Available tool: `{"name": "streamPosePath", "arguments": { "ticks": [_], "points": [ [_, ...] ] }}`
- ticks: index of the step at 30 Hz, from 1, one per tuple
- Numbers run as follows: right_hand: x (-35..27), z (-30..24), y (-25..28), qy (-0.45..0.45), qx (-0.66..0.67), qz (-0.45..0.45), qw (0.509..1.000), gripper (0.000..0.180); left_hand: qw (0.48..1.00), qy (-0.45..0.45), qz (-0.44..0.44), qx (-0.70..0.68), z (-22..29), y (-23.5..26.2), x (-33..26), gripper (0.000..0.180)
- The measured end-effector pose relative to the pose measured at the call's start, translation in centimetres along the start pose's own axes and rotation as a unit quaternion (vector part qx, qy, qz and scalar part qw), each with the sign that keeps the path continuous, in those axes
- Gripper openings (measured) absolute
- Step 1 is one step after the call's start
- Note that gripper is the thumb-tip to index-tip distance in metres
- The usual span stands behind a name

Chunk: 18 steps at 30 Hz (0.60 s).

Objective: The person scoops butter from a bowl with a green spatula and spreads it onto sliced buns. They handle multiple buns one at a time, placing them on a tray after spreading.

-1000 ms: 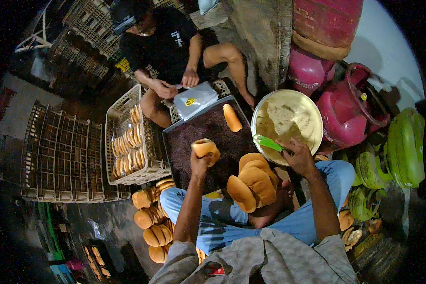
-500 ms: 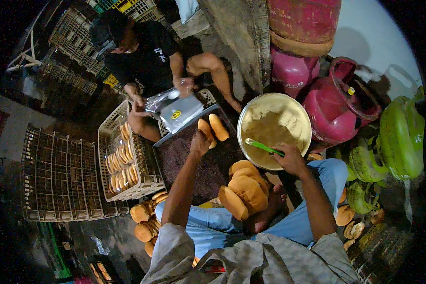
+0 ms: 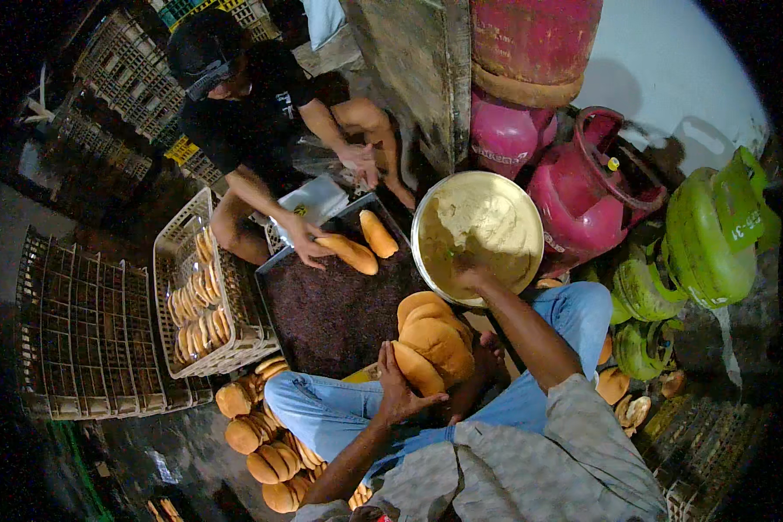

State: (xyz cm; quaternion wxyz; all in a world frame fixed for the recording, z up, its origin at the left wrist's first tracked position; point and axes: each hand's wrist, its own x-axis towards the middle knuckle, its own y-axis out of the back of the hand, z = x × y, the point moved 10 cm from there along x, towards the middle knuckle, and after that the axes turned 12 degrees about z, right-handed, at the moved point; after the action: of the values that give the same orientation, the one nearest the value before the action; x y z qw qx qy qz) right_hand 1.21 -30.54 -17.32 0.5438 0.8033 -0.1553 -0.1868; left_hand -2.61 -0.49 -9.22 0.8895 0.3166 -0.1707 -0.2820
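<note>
My left hand [image 3: 398, 393] is wrapped around the near side of an oval bun [image 3: 417, 369], thumb below and fingers at its left edge. That bun leans against a stack of several golden buns [image 3: 440, 342] by my foot. My right hand [image 3: 473, 275] reaches into a round tub of pale cream [image 3: 513, 216]. Its fingers are closed around the green-handled spreader, which is mostly hidden behind the hand and in shadow. Two long buns lie over a tray of dark sprinkles [image 3: 339, 309]; another person's hand [image 3: 304, 244] grips the left bun [image 3: 351, 254].
A crate [image 3: 226, 339] of packed buns stands left, beside an upright lattice crate [image 3: 87, 331]. Loose buns [image 3: 270, 461] lie by my left knee. Pink gas cylinders [image 3: 574, 200] and green ones [image 3: 713, 235] stand right. The other person sits opposite, near clear plastic bags [image 3: 317, 200].
My left hand has let go of the long bun at the tray and moved back to the stack. My right hand has lowered the spreader into the cream. The other person's hand has taken a bun.
</note>
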Motion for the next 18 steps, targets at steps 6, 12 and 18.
{"name": "streamPosePath", "arguments": {
  "ticks": [6, 12, 18],
  "points": [
    [-0.5, 0.3, -0.5, -0.005, 0.190, -0.054, 0.980, 0.021, 1.000, -0.006, -0.025, 0.008, -0.6, -0.4, 0.4, 0.145],
    [-5.6, 2.1, 7.7, 0.002, 0.312, -0.052, 0.949, 0.020, 0.934, 0.212, 0.044, -0.283, -6.2, 3.2, 2.6, 0.063],
    [-8.1, -7.8, 11.8, 0.146, 0.325, -0.016, 0.934, 0.030, 0.685, 0.456, 0.037, -0.568, -4.5, 2.9, 4.5, 0.057]
  ]
}}
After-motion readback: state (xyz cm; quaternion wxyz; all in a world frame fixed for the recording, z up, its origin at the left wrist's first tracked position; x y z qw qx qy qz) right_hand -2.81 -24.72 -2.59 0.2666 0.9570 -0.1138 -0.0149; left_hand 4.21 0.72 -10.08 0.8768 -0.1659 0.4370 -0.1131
